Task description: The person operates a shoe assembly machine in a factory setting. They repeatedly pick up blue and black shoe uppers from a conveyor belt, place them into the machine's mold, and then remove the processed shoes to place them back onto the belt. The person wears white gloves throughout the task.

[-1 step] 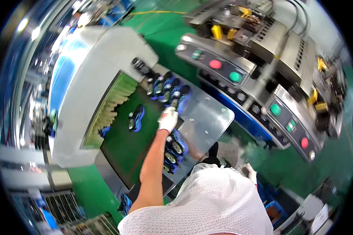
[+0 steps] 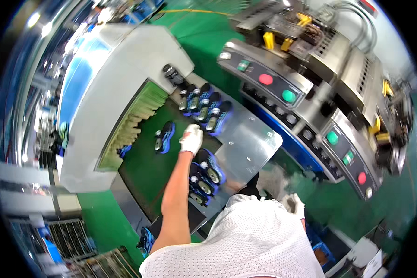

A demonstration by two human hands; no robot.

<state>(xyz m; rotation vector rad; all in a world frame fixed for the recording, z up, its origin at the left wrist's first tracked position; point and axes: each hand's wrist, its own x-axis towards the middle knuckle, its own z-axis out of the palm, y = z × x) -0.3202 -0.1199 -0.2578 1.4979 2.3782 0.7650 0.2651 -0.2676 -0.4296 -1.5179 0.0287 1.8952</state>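
So the left hand [image 2: 191, 138] (white glove on) is stretched way out over the green belt [image 2: 143, 171], fingers curled loosely down. It sits just above the near bunch of shoes [image 2: 207, 172] but I honestly can't tell if it's gripping one or only hovering. Those near shoes are dark with blue trim, lined up side by side along the right edge of the belt, next to a shiny metal plate [image 2: 245, 143].

One lone shoe [image 2: 164, 137] lies on the belt just left of the hand, not touching it. Further up, another row of shoes [image 2: 204, 107] sits close to the white tunnel housing [image 2: 102, 92] with its fringe of pale strips.

The right hand [image 2: 295, 204], also gloved, hangs low by the person's side, well away from the belt; it's too blurry to say whether it's holding anything. A control panel [image 2: 273, 85] with red and green buttons runs along the right.
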